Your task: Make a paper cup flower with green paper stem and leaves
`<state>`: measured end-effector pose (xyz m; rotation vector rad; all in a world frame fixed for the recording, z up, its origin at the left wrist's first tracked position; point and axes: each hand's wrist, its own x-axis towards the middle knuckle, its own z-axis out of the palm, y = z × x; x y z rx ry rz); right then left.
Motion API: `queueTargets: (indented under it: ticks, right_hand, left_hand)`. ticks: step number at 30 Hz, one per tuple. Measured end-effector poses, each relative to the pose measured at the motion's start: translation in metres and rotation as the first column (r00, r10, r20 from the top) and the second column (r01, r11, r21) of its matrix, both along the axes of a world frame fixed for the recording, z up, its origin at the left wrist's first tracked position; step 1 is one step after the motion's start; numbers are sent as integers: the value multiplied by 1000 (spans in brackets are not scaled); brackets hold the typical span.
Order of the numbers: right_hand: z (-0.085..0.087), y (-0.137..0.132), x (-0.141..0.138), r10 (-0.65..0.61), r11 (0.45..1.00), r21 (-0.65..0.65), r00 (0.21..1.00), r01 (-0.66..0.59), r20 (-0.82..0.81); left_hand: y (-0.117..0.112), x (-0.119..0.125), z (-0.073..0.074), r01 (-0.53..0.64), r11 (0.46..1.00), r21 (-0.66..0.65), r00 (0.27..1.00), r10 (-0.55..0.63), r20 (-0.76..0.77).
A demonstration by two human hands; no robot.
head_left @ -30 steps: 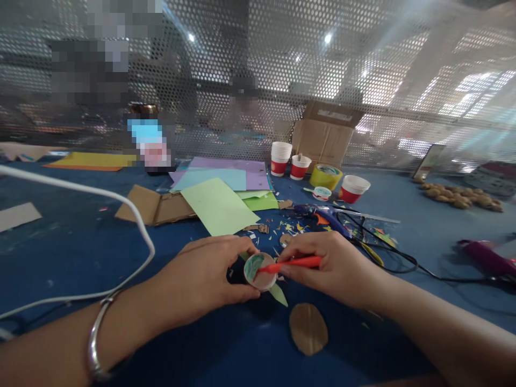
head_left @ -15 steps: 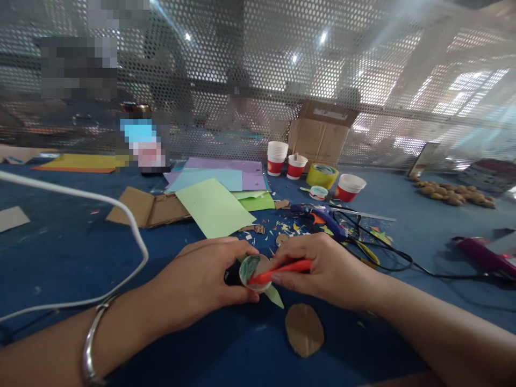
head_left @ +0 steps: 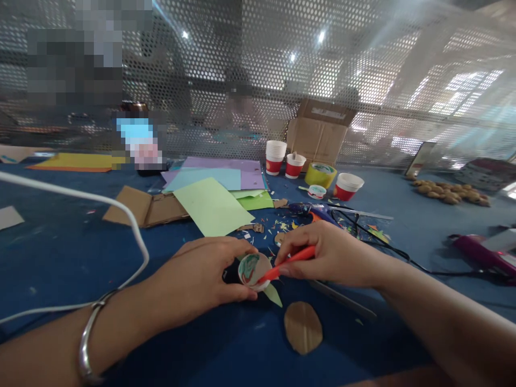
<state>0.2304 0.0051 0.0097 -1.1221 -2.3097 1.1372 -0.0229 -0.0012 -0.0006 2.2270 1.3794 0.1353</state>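
Observation:
My left hand (head_left: 205,271) is closed around a small round white piece (head_left: 263,266), which looks like the cut-off base of a paper cup. Green and some red colouring covers part of its inner face. A black thing (head_left: 231,273) shows between my left fingers and the piece; what it is I cannot tell. Between the thumb and fingers of my right hand (head_left: 318,258) is a red marker (head_left: 296,259), its tip at the lower right of the round face. Light green paper (head_left: 274,295) pokes out below. Nearer me lies a cardboard disc (head_left: 303,328).
Paper scraps and a blue glue gun (head_left: 300,208) lie beyond my right hand. Stacked cups (head_left: 276,157), a yellow tape roll (head_left: 321,176) and coloured paper sheets (head_left: 213,207) stand or lie farther back. A white cable (head_left: 139,236) arcs at left; a purple tool (head_left: 484,255) is at right.
The marker tip has shifted right across the round face, and my right hand has risen slightly. A long grey strip beneath my right wrist now shows. My left hand keeps its hold.

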Motion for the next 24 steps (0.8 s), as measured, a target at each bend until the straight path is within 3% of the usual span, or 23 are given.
queueTargets:
  ticks: [6, 14, 20, 24]
  right_hand:
    - [5, 5, -6, 41, 994, -98, 999, -44, -33]
    - [18, 5, -11, 44, 996, -75, 998, -41, 41]
    - [27, 2, -6, -68, 998, -2, 988, 69, 136]
    - [24, -6, -8, -141, 977, 175, 982, 118, 129]
  left_hand:
    - [2, -6, -8, 32, 998, 59, 999, -35, 41]
    - [0, -4, -6, 55, 995, 80, 998, -55, -1]
    - [-2, -7, -10, 110, 969, 221, 994, -105, -35]
    - [-2, -7, -14, 119, 949, 291, 992, -104, -67]
